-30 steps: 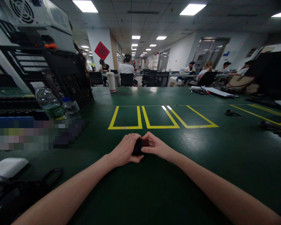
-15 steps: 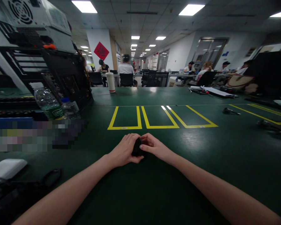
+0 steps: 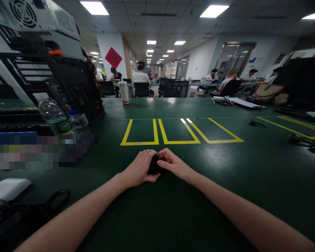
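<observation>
Close to the middle of the head view, a small dark black object (image 3: 153,165) sits between my two hands on the green table; its exact kind is too dark to make out. My left hand (image 3: 141,167) is wrapped round its left side, fingers over the top and thumb below. From the right, my right hand (image 3: 172,164) pinches at the object's right side with thumb and fingertips. Beyond the hands, yellow tape outlines (image 3: 182,142) mark the table.
At left stand an open computer case (image 3: 76,87), a clear plastic bottle (image 3: 52,113) and a smaller blue-capped bottle (image 3: 78,122). A white bottle (image 3: 124,92) stands at the table's far edge. Small dark items (image 3: 257,123) lie at right. Several people sit further back.
My right thumb and fingers have shifted slightly against the black object's right side. My left hand keeps its hold, and the view has moved a little.
</observation>
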### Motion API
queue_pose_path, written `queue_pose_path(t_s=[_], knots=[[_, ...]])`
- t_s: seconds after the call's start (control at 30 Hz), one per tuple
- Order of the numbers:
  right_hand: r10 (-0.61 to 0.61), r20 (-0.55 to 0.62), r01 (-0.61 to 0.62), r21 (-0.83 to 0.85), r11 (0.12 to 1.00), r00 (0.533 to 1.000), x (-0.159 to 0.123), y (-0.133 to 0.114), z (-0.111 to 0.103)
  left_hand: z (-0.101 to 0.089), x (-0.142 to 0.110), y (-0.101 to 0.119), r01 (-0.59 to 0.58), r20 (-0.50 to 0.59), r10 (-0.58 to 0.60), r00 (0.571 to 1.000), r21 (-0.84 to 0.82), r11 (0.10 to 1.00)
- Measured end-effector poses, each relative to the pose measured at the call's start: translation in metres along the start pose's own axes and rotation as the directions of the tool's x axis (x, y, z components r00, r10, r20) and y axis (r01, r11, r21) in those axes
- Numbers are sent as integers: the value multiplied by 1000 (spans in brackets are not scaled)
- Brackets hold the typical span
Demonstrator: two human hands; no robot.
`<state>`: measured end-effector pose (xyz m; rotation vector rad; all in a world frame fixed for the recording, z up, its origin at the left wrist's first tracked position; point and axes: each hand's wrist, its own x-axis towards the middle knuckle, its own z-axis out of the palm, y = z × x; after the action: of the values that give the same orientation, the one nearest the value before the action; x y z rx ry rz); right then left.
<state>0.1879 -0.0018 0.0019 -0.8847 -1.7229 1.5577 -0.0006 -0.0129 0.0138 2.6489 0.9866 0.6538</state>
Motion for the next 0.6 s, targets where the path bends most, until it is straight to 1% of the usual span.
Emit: queue_pose_path(t_s=[0.07,0.27,0.33,0.47,0.6], knots=[[13,17,-14,15,1000,1000,0,0,-1,0,0,0,4,4,-4,1000,2,1000],[-22,123,12,79,997,992,-1,-4,-5,2,0,-2,-9,2,9,1000,10,1000],[-21,110,13,77,997,994,-2,-5,-5,1,0,-2,-9,2,9,1000,10,1000],[-22,28,20,39,999,999,-1,-1,-2,1,0,-2,-4,-3,4,1000,-3,1000],[-15,6,15,29,999,1000,2,2,-1,2,0,-2,-5,-18,5,1000,5,1000]])
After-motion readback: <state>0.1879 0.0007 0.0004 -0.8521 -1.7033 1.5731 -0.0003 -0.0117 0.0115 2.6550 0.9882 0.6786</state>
